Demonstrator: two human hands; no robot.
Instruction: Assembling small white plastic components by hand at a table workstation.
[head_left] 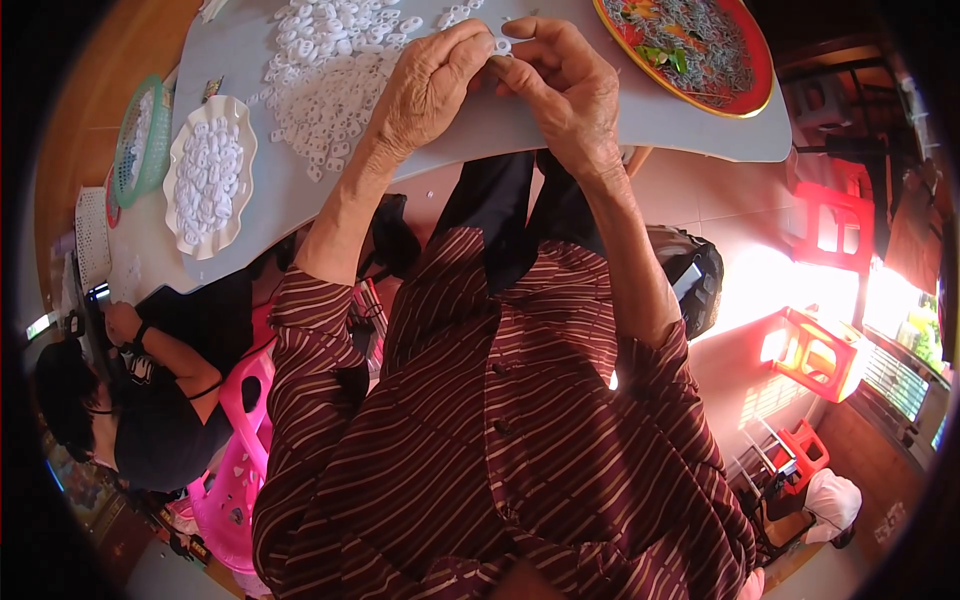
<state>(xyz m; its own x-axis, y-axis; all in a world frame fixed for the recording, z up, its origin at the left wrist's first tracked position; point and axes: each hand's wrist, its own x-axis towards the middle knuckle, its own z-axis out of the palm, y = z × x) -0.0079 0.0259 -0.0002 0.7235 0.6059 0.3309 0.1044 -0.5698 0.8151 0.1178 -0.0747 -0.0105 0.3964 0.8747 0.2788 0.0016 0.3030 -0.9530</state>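
Above the near edge of the grey table, my left hand (428,85) and my right hand (568,95) meet with fingers curled and pinched. Between their fingertips is a small white plastic piece (502,46) with a hole in it. Whatever else the fingers cover is hidden. Left of my hands spreads a heap of similar small white plastic pieces (325,85), looser toward me. A round red tray (762,60) with a yellow rim lies to the right, holding many thin grey pieces and a few green and orange bits.
At the table's left stands a wavy-edged white dish (247,150) of white pieces, beside a green basket (160,135). Another person (165,400) sits at lower left by a pink chair (235,500). Red stools (835,225) and a dark bag (700,275) stand at right.
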